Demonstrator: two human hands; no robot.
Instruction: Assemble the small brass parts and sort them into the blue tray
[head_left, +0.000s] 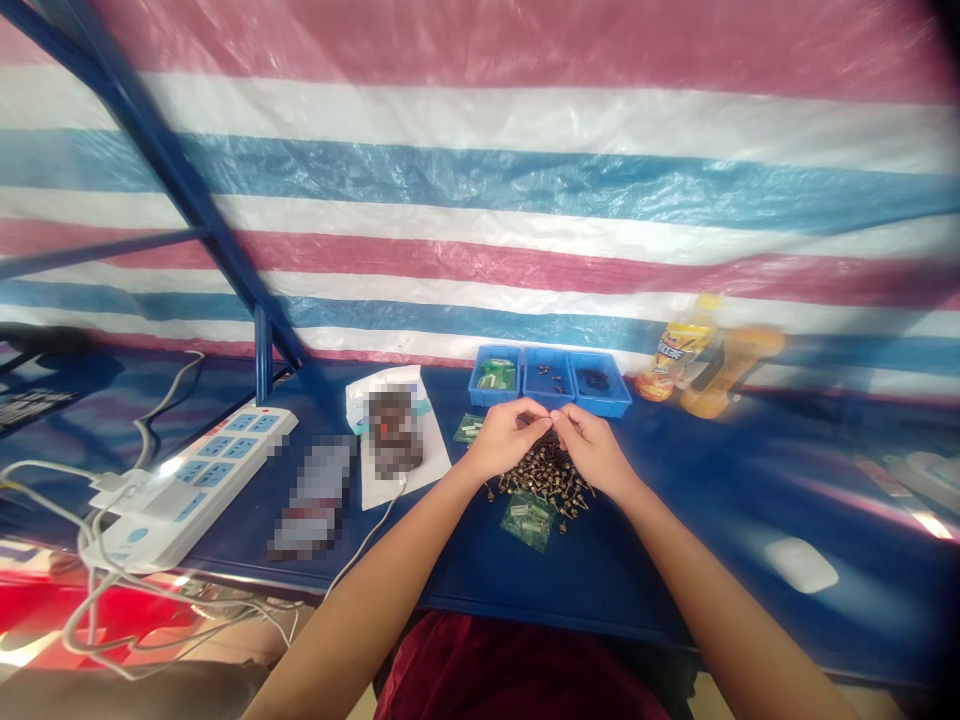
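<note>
1. Kept power strip (187, 480) far left, clear of the hands.
2. Pinched left hand (506, 440) shut over brass parts pile (547, 485), heaped mid-table, close below.
3. Met it fingertip to fingertip with right hand (596, 450), likewise pinched; held piece too small to tell.
4. Set blue trays (551, 378) just behind, within reach.

Whatever the left hand (506, 437) and right hand (592, 447) pinch where their fingertips meet is too small to make out. The hands cover the far side of the pile (546, 485) beneath them. Left of the left hand, a dark object (393, 432) and a grey object (315, 495) are pixelated beyond telling. Beyond the hands, the trays (550, 402) hold bits too small to name. Right of the right hand, the bottles (705, 362) are smeared and a white lump (799, 565) is blurred.
</note>
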